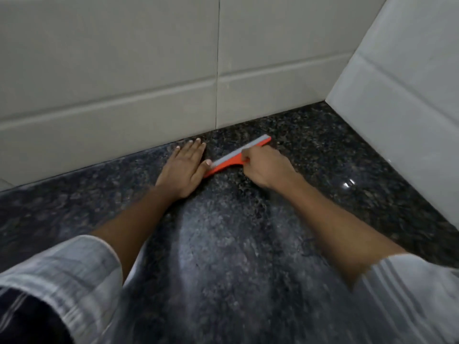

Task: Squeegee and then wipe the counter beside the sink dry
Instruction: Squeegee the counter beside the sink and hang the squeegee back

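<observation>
Head view: right hand [267, 167] grip closed around orange squeegee [237, 156]; left hand [182, 167] flat on counter [248, 244].

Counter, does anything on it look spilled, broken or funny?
Nothing stands out. The right hand holds the orange squeegee on the dark counter near the tiled wall, and the left hand lies flat beside it.

One orange squeegee [236, 156] with a single grey blade lies on one dark speckled counter [323, 157]. Two bare hands reach in, the left hand [182, 167] and the right hand [265, 167], from two pale rolled sleeves. Two tiled walls meet at the far right corner.
</observation>
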